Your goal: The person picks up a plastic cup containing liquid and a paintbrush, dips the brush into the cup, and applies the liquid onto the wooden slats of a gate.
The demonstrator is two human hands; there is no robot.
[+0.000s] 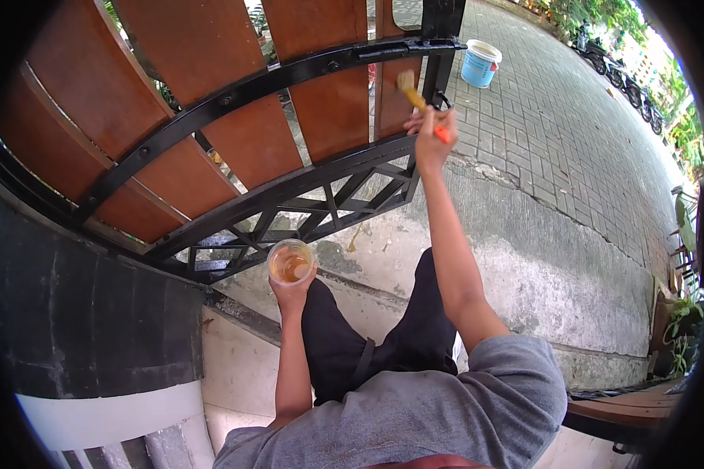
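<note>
My right hand (436,139) is closed round the handle of a paintbrush (411,91), its pale bristles pointing up and left. The bristles overlap the rightmost brown wooden panel (395,105) of the gate, close to its black metal edge. An orange patch shows at the handle's end, by my palm. Lower down, in front of my left knee, my left hand (289,294) grips a clear plastic cup (291,263) from beneath. Amber liquid lies in the bottom of the cup, which is held upright with its mouth facing me.
A curved black metal bar (278,80) with bolts crosses the gate's panels, and a black lattice (321,205) runs along its bottom. A blue and white bucket (479,64) stands on the paving (555,148) beyond. Motorbikes (614,78) and plants line the far right.
</note>
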